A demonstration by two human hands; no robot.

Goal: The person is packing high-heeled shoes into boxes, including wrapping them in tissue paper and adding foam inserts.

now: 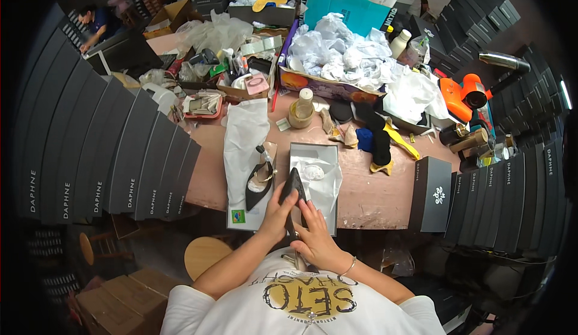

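Close to my body I hold a black pointed-toe shoe [294,184], its toe pointing away from me. My left hand [276,216] wraps around the shoe from the left, with the thumb on top. On the other side, my right hand [317,238] grips it nearer the back, partly hiding the heel and straps. A matching black shoe [259,186] with light stuffing inside lies to the left on a grey box part bearing a green sticker [238,216]. Just beyond my hands sits an open shoe box [313,145] lined with white tissue paper [325,187].
Dark shoe boxes [129,148] stand in rows at left and right [524,196]. A white paper sheet [245,127], a glue jar [301,112], a carton of crumpled paper [337,49] and an orange heat tool [460,97] occupy the table. Another person [99,25] works far left.
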